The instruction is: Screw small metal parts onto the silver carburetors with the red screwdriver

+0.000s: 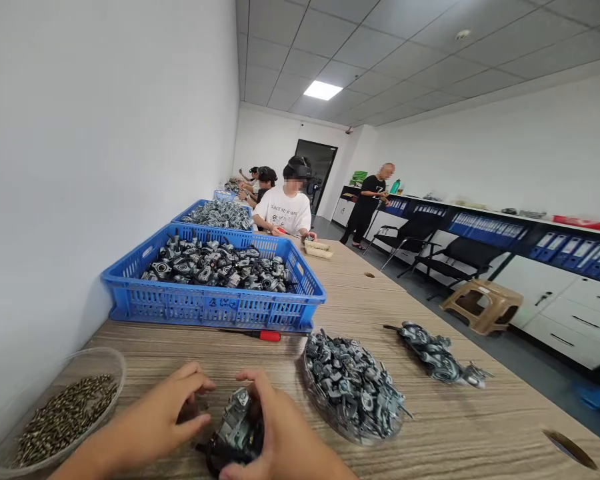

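My right hand (287, 427) is wrapped around a carburetor (236, 423) with a grey metal body and a black lower part, low over the front of the table. My left hand (167, 407) is just to its left, fingers curved and apart, with nothing seen in it. Left of that hand, a clear plastic tub (123, 363) holds many brass-coloured screws (63, 417). To the right, a round clear dish (325, 423) is heaped with small grey metal parts (355, 383). A screwdriver (269, 335) with a red handle lies beyond my hands.
A blue crate (170, 310) full of carburetors stands along the wall, with another blue crate (187, 205) behind it. Several metal parts (435, 353) lie at the table's right. A person in a white shirt (285, 210) sits farther along. Cable holes (570, 449) pierce the tabletop.
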`<action>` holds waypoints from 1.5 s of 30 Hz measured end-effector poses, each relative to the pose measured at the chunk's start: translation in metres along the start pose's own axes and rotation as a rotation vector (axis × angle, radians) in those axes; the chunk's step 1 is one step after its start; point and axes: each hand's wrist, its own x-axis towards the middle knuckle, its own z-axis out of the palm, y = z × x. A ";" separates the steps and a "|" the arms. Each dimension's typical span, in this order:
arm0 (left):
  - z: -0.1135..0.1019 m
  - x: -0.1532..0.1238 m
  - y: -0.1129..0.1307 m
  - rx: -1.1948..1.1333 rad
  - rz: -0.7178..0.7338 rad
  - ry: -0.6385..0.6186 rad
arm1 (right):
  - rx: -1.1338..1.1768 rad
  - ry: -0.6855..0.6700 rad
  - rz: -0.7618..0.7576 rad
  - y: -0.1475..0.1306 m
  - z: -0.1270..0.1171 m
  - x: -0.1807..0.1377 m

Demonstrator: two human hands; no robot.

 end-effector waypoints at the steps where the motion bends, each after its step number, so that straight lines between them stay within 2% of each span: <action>1: 0.001 0.001 -0.001 0.015 0.005 0.018 | 0.010 -0.001 -0.002 0.001 -0.001 0.001; 6: 0.010 0.006 0.000 0.119 -0.025 0.061 | -0.011 -0.040 -0.079 0.007 -0.005 0.002; 15: 0.014 0.009 0.001 0.263 -0.037 0.106 | -0.027 -0.070 -0.094 0.013 -0.010 0.003; 28: 0.019 0.012 0.018 0.513 -0.086 -0.047 | -0.110 -0.149 -0.073 0.007 -0.018 -0.001; 32: 0.014 0.009 0.022 0.490 -0.097 -0.052 | -0.217 -0.180 -0.145 0.003 -0.027 -0.004; 36: 0.008 0.008 0.026 0.379 -0.069 -0.024 | -0.347 -0.114 -0.193 0.002 -0.035 -0.007; 39: 0.008 0.007 0.027 0.262 -0.012 0.016 | -0.319 -0.069 -0.214 0.003 -0.034 -0.009; 45: 0.012 0.007 0.024 0.187 0.073 0.086 | -0.289 -0.092 -0.270 0.007 -0.027 -0.008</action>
